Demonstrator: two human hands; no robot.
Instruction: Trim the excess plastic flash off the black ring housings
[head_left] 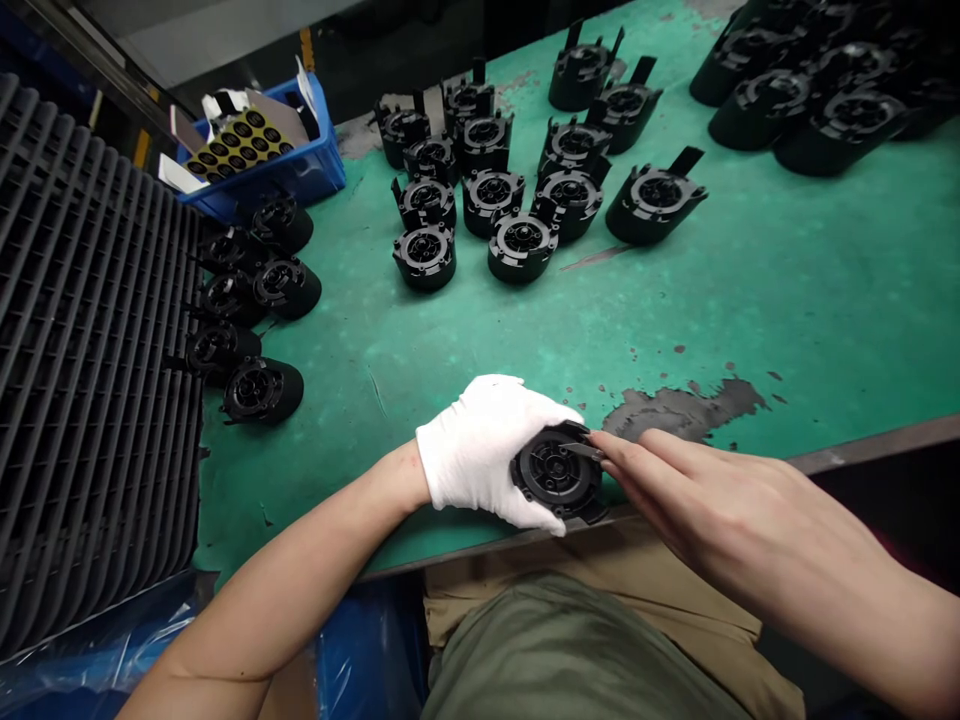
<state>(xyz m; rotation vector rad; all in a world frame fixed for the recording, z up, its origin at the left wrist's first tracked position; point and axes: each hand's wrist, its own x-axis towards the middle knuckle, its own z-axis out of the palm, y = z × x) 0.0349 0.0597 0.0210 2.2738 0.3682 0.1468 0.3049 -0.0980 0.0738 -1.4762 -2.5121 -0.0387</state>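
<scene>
A round black plastic part (556,470) with a ringed face sits at the table's front edge. My left hand (495,450), in a white glove, wraps round its left side, thumb and fingers on its rim. From the right, my bare right hand (675,480) pinches a small pointed metal blade (579,451), whose tip lies over the upper part of the ringed face. The blade's handle is hidden in the fingers.
Several similar black parts (523,245) stand on the green table (825,290), with further groups at left and back right. At the back left, a blue bin (322,150) holds sticker sheets. Stacked grey grilles (90,350) line the left side.
</scene>
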